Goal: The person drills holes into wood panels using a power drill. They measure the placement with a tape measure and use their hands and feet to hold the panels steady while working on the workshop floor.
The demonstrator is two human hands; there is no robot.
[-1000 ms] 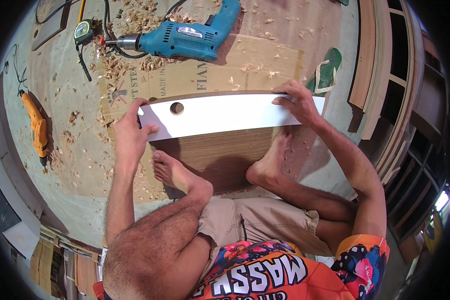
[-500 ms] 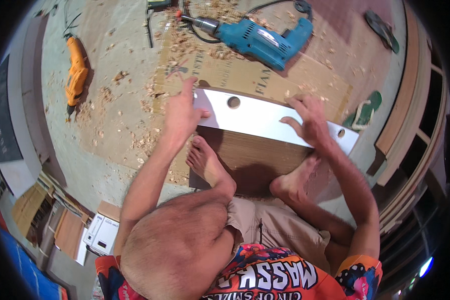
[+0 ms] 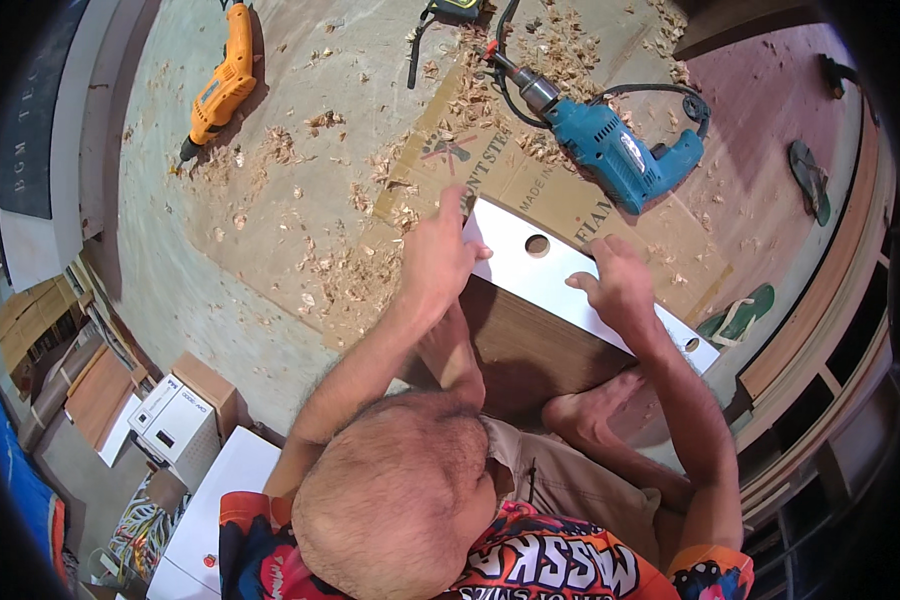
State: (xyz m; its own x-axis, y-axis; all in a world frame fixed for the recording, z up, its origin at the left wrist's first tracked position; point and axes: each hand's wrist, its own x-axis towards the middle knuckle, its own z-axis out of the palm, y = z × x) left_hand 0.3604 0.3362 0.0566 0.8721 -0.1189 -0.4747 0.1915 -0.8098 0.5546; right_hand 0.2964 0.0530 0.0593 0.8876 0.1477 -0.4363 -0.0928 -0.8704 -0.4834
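Note:
A long white board (image 3: 570, 272) with two round holes slants down to the right in front of me. Along its near side is a brown wood-grain panel (image 3: 530, 340); I cannot tell whether the two are joined. My left hand (image 3: 435, 255) grips the board's left end, thumb on the white face and index finger stretched past the edge. Farther right, my right hand (image 3: 622, 285) lies over the board, its fingers at the far edge and its thumb on the white face. One hole is between my hands, the other near the right end.
A teal corded drill (image 3: 620, 150) rests on flattened cardboard (image 3: 705, 255) among wood shavings (image 3: 355, 275). An orange power tool (image 3: 223, 85) lies at the far left. Flip-flops (image 3: 745, 315) and stacked boards (image 3: 820, 310) are at right. White boxes (image 3: 185, 425) stand at lower left.
My view has turned, so the floor things appear lower and farther right, and the board slants more steeply. Both hands keep their places on the board.

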